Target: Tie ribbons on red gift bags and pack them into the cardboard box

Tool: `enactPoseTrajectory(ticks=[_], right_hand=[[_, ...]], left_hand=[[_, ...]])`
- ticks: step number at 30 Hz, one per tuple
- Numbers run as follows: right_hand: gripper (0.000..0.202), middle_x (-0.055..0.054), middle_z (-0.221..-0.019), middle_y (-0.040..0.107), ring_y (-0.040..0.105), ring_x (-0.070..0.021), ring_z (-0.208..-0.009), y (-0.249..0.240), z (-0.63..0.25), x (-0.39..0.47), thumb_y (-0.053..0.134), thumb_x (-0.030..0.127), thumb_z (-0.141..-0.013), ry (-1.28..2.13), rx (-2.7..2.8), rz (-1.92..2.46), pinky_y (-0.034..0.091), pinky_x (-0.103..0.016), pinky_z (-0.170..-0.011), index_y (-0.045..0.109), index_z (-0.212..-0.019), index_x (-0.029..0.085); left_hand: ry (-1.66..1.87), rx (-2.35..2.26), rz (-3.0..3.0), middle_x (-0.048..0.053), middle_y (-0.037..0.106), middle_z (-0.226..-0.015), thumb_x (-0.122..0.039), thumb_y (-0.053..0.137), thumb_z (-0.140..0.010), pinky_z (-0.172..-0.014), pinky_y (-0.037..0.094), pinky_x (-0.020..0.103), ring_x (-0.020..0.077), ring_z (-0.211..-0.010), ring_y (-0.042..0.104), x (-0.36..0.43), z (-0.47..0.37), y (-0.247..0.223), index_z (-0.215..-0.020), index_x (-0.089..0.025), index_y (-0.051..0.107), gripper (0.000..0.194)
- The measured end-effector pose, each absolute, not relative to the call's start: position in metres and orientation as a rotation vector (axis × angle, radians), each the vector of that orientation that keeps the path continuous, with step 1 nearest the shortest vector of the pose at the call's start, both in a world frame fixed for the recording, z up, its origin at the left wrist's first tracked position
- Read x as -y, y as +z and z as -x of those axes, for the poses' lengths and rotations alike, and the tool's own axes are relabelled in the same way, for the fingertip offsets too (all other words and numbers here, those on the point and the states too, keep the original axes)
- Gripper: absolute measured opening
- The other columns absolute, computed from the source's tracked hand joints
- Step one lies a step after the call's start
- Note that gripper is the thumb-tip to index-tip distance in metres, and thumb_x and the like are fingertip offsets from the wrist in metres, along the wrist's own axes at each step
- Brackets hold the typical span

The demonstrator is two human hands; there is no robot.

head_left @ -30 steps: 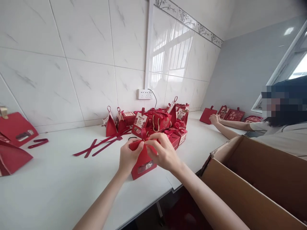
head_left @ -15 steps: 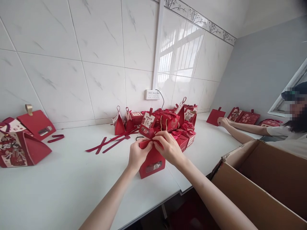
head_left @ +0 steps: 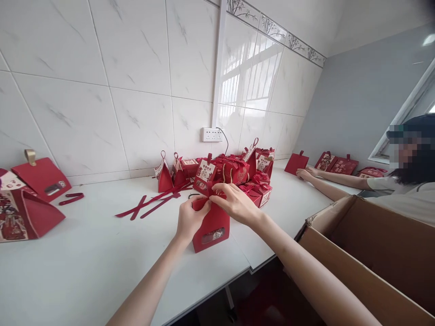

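A red gift box (head_left: pixel 215 224) with a small clear window low on its front stands upright near the table's front edge. My left hand (head_left: pixel 193 216) pinches the left side of its top. From the right, my right hand (head_left: pixel 235 201) has its thumb and fingers closed on the top edge, the two thumbs nearly meeting. Fingers partly hide the top of the box. Just behind it is a smaller red box (head_left: pixel 205 174) with a printed white label and a loop.
Red boxes (head_left: pixel 238 170) are heaped behind my hands. Loose red ribbons (head_left: pixel 152 203) lie left of them. Larger red boxes (head_left: pixel 44 213) stand far left. An open cardboard carton (head_left: pixel 356 267) is at the right front. Another person's hands (head_left: pixel 306 173) touch a red box at the right.
The whole view has shifted slightly, so things sit a little further left. Both my hands remain at the top of the red box, with little visible change in their grip.
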State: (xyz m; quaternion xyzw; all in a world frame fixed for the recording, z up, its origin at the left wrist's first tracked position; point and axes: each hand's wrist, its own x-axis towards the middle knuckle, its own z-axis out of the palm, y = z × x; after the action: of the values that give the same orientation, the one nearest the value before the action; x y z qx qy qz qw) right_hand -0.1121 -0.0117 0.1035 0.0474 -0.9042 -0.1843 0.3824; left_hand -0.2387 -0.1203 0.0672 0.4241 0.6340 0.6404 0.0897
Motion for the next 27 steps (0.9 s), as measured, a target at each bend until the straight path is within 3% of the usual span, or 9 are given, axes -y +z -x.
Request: enactPoseTrajectory(ticks=[8,16,27], right_hand=[[0.023,-0.014,-0.111,0.055,0.059,-0.0190,-0.089,0.111,0.112,0.006,0.043,0.022,-0.095,-0.290,2.315,-0.167,0.053,-0.032,-0.071,0.065,-0.094,0.017],[0.029,-0.012,-0.117,0.056,0.057,-0.0219,-0.094,0.114,0.112,0.008,0.037,0.017,-0.096,-0.323,2.413,-0.149,0.051,-0.038,-0.077,0.066,-0.098,0.019],[0.027,-0.010,-0.120,0.053,0.056,-0.0199,-0.100,0.106,0.117,0.016,0.038,0.014,-0.094,-0.158,2.411,-0.032,0.051,-0.034,-0.078,0.065,-0.093,0.021]], left_hand=[[1.886,-1.892,-1.250,0.005,0.071,-0.082,-0.038,0.063,-0.073,-0.066,0.053,0.027,0.0191,-0.077,0.065,0.121,0.238,0.067,-0.081,-0.018,0.068,0.022],[1.893,-1.900,-1.245,0.004,0.070,-0.080,-0.040,0.065,-0.071,-0.066,0.053,0.027,0.0190,-0.076,0.065,0.120,0.240,0.067,-0.080,-0.018,0.067,0.024],[1.899,-1.908,-1.260,0.004,0.070,-0.078,-0.037,0.064,-0.071,-0.064,0.054,0.025,0.0184,-0.074,0.064,0.120,0.241,0.067,-0.078,-0.018,0.068,0.021]])
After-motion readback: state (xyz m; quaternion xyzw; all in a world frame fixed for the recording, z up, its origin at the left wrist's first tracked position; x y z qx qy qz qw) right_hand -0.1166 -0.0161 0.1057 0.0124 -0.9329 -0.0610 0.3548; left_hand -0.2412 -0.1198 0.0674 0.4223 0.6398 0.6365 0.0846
